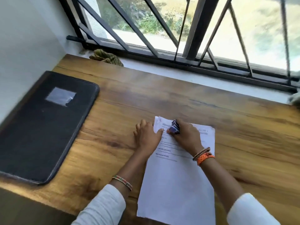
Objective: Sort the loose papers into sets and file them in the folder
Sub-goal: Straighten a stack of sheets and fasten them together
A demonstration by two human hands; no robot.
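Daylit scene, softened by motion blur.

Strong daylight is admitted through the barred window (211,30) at twelve o'clock, where the outdoors is washed out; the wooden desk (162,98) is evenly lit, and straight lines are bowed toward the edges.

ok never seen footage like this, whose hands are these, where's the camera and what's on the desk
There is no machine here. These are a person's own two bare hands, filmed by one wide-angle camera worn on the head, looking forward and down. That is why the arms enter from the bottom edge.

On the wooden desk lies a stack of white papers, printed near the top. The left hand rests at the stack's top left corner, thumb on the paper. The right hand grips a small dark stapler and holds it at that same corner, apparently to fasten the sheets; the blur hides details.

To the left lies a closed black folder with a label patch. A crumpled green cloth sits by the barred window.
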